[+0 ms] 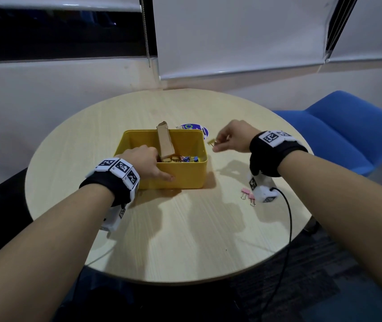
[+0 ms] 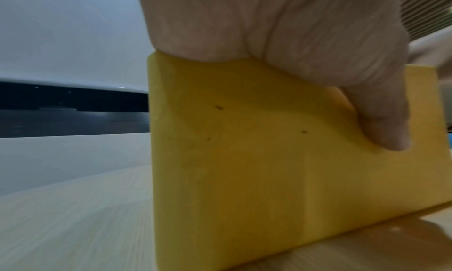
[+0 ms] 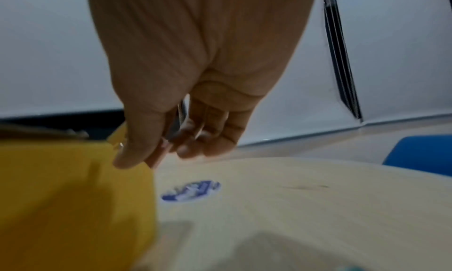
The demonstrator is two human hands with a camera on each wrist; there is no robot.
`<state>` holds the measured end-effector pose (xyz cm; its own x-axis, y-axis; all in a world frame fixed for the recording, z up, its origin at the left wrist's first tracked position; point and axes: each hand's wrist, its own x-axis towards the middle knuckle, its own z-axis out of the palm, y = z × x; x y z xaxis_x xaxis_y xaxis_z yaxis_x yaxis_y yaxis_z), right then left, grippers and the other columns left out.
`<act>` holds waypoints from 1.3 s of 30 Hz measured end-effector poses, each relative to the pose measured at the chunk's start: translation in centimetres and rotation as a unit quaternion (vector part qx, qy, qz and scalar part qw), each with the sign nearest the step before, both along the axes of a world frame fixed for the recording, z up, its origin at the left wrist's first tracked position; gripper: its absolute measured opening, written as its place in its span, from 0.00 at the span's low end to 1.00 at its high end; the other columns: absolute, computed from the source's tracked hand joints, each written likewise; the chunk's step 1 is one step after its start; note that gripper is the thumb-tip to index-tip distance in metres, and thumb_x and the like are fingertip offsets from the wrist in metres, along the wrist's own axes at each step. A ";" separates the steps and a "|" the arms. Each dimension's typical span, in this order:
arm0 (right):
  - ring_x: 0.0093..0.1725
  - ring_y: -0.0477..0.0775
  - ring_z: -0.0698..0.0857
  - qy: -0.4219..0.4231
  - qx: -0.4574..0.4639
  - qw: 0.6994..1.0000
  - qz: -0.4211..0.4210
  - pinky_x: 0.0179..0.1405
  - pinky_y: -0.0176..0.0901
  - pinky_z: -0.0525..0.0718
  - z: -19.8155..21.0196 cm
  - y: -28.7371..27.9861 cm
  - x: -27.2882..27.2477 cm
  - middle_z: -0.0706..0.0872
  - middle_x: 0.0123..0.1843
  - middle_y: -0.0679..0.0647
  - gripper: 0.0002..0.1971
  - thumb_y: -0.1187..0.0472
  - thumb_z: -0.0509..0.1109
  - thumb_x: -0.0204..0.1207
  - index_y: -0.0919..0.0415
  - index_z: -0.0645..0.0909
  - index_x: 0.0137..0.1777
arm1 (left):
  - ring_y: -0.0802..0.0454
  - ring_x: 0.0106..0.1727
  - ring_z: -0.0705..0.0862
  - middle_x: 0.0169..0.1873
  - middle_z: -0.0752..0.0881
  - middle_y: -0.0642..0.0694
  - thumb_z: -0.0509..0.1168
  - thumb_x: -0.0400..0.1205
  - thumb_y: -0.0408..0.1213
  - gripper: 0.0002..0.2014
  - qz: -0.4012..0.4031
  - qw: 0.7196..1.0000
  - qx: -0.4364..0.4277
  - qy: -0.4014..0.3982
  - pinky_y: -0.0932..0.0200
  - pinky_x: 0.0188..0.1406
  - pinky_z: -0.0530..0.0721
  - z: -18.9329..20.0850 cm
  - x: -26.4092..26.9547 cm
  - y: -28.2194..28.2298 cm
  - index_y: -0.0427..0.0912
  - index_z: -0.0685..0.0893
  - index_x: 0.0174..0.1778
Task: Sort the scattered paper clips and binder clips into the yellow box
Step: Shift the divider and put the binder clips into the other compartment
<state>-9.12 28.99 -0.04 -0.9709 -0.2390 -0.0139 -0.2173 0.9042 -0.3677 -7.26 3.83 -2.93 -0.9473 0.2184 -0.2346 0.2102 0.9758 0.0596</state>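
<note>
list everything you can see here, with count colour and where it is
yellow box: 1, yellow, middle of the table
cardboard divider: 1, brown, standing tilted inside the box
clips in the box: a pile, blue and gold, count unclear, right of the divider
gold clip: 1, gold, above the table, just right of the box
pink binder clips: 2, pink, on the table near the right edge
round sticker: 1, blue and white, on the table behind the box
table: 1, light wood, round
chair: 1, blue, beside the table at right
left hand: grips the box's near left corner
right hand: pinches the gold clip
</note>
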 end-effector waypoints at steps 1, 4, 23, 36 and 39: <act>0.37 0.46 0.80 0.015 -0.028 0.999 0.006 0.40 0.36 0.75 0.6 -0.8 -0.1 0.85 0.36 0.48 0.12 0.52 0.78 0.71 0.60 0.89 0.48 | 0.49 0.48 0.83 0.46 0.82 0.49 0.69 0.66 0.71 0.36 0.001 1.000 0.000 0.001 0.52 0.51 0.84 0.0 0.0 0.0 0.44 0.78 0.57; 0.35 0.43 0.79 0.041 -0.070 0.996 0.033 0.32 0.29 0.72 1.8 -3.1 -0.5 0.83 0.33 0.44 0.14 0.50 0.76 0.72 0.60 0.89 0.50 | 0.49 0.48 0.82 0.47 0.82 0.49 0.68 0.66 0.71 0.35 0.002 1.000 -0.001 0.008 0.52 0.50 0.84 0.0 0.1 0.0 0.45 0.78 0.57; 0.61 0.60 0.83 -0.040 0.067 0.988 -0.130 0.58 0.44 0.79 -2.0 5.8 0.4 0.86 0.63 0.59 0.18 0.68 0.59 0.80 0.53 0.85 0.61 | 0.50 0.47 0.80 0.44 0.80 0.50 0.69 0.68 0.68 0.31 -0.011 1.000 -0.008 0.000 0.56 0.44 0.77 0.2 0.0 0.1 0.45 0.75 0.52; 0.62 0.58 0.83 -0.108 0.144 0.977 -0.118 0.57 0.44 0.79 -7.2 8.8 2.3 0.82 0.66 0.54 0.18 0.61 0.70 0.76 0.52 0.82 0.66 | 0.49 0.46 0.82 0.42 0.81 0.50 0.69 0.65 0.71 0.32 -0.025 1.000 -0.011 0.011 0.56 0.44 0.79 -0.3 0.2 1.3 0.46 0.77 0.48; 0.48 0.57 0.86 -0.085 0.132 0.980 -0.121 0.47 0.45 0.84 -7.1 8.0 2.3 0.87 0.52 0.53 0.07 0.54 0.75 0.70 0.51 0.84 0.46 | 0.50 0.47 0.81 0.44 0.81 0.50 0.68 0.66 0.71 0.33 -0.032 0.999 -0.010 0.014 0.55 0.46 0.81 -0.3 0.4 2.2 0.47 0.77 0.52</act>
<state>-6.85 37.02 -7.11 -0.9771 0.0323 -0.2104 0.0597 0.9903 -0.1253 -6.84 6.01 -3.20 -0.9377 0.2742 -0.2132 0.2733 0.9613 0.0343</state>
